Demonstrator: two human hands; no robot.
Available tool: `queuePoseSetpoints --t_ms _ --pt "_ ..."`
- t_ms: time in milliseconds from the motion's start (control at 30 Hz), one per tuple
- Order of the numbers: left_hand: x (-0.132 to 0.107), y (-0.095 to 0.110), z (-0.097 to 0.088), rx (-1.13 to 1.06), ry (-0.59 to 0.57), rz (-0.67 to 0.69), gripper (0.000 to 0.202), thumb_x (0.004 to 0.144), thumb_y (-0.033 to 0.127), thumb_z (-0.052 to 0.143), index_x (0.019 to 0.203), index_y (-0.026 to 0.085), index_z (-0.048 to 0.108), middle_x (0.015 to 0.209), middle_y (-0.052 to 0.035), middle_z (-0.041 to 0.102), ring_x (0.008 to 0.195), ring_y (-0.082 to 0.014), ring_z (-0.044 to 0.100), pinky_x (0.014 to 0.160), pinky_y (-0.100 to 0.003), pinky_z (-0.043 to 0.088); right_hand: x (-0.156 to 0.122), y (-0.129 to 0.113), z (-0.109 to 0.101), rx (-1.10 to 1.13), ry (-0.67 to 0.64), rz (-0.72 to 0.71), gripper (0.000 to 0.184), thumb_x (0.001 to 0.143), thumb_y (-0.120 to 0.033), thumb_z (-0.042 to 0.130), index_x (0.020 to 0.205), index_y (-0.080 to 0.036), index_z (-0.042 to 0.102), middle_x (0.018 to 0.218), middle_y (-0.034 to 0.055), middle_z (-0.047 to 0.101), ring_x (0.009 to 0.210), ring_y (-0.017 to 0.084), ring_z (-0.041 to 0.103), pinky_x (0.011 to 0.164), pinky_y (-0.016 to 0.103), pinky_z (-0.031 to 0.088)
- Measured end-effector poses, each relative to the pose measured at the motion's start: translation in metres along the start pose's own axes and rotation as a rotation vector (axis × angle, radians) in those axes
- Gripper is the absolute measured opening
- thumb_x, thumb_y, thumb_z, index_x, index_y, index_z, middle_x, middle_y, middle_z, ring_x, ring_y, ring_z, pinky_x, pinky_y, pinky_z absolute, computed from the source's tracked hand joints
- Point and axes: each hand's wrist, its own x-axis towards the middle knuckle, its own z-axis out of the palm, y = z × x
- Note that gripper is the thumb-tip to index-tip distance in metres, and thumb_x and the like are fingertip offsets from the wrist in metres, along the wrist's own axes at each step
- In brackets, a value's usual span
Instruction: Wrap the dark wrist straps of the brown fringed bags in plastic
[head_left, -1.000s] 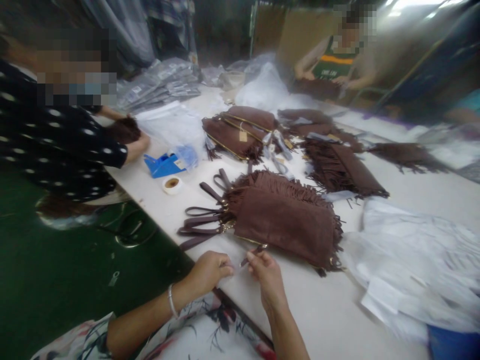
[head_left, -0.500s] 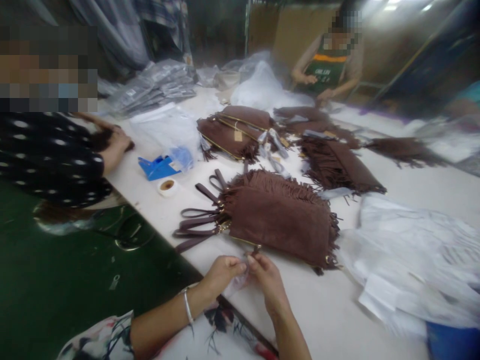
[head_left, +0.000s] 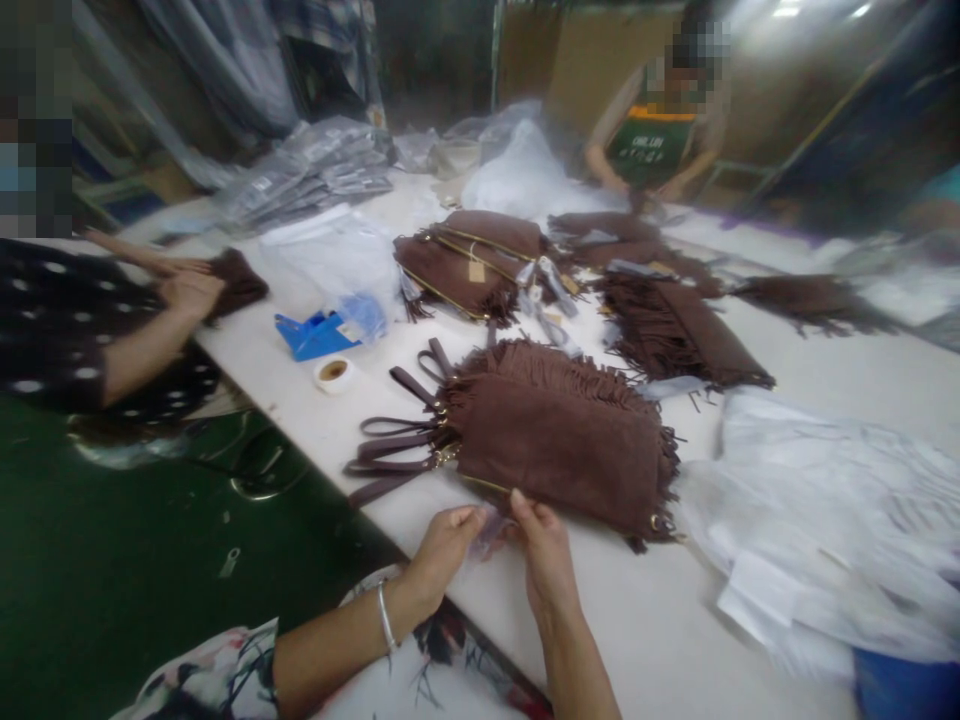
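A brown fringed clutch bag (head_left: 559, 435) lies on top of a stack of similar bags, its zipped edge toward me. Dark wrist straps (head_left: 394, 450) stick out to the left of the stack. My left hand (head_left: 444, 548) is closed in a pinch on a small piece of clear plastic (head_left: 486, 530), just below the zip. Thumb and fingers of my right hand (head_left: 546, 545) are closed at the front zip edge, around the zip pull, which they mostly cover. The plastic spans the gap between both hands; whether the right fingers touch it is unclear.
A white tape roll (head_left: 333, 375) and a blue tape dispenser (head_left: 315, 335) sit at left. More brown bags (head_left: 686, 330) lie behind. Clear plastic bags (head_left: 825, 500) cover the right side. At left, a co-worker's hands (head_left: 187, 290) handle a brown item; another person (head_left: 652, 140) stands opposite.
My right hand's thumb has moved up onto the zip edge, and my hands are slightly farther apart with more plastic showing between them. The left co-worker has shifted leftward.
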Motion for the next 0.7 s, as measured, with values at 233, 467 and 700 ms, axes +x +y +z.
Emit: queuePoseSetpoints --t_ms 233,467,700 --pt "-0.001 -0.011 0.021 -0.063 0.124 0.03 0.043 0.08 0.057 0.063 0.089 0.015 0.068 0.082 -0.0063 0.064 0.071 -0.0167 0.056 0.065 -0.027 0.044 -0.003 -0.005 -0.003 -0.136 0.033 -0.042 0.042 0.071 -0.055 0.073 0.074 -0.015 0.063 0.057 -0.0003 0.059 0.047 0.013 0.052 0.042 0.024 0.043" --pt "0.005 -0.011 0.026 -0.037 0.132 0.076 0.042 0.084 0.055 0.058 0.085 0.014 0.066 0.073 -0.0031 0.058 0.064 -0.0142 0.051 0.057 -0.024 0.04 -0.002 -0.002 -0.003 -0.136 0.06 -0.058 0.043 0.072 -0.058 0.071 0.076 -0.015 0.065 0.054 -0.0027 0.057 0.041 0.012 0.05 0.039 0.024 0.041" --pt "0.003 -0.007 0.03 0.055 0.168 0.177 0.047 0.079 0.06 0.063 0.084 0.013 0.069 0.071 -0.0041 0.06 0.065 -0.0158 0.05 0.058 -0.025 0.041 -0.005 -0.005 0.001 -0.123 0.065 -0.105 0.041 0.074 -0.056 0.07 0.076 -0.016 0.064 0.055 -0.0017 0.058 0.044 0.012 0.051 0.041 0.024 0.041"
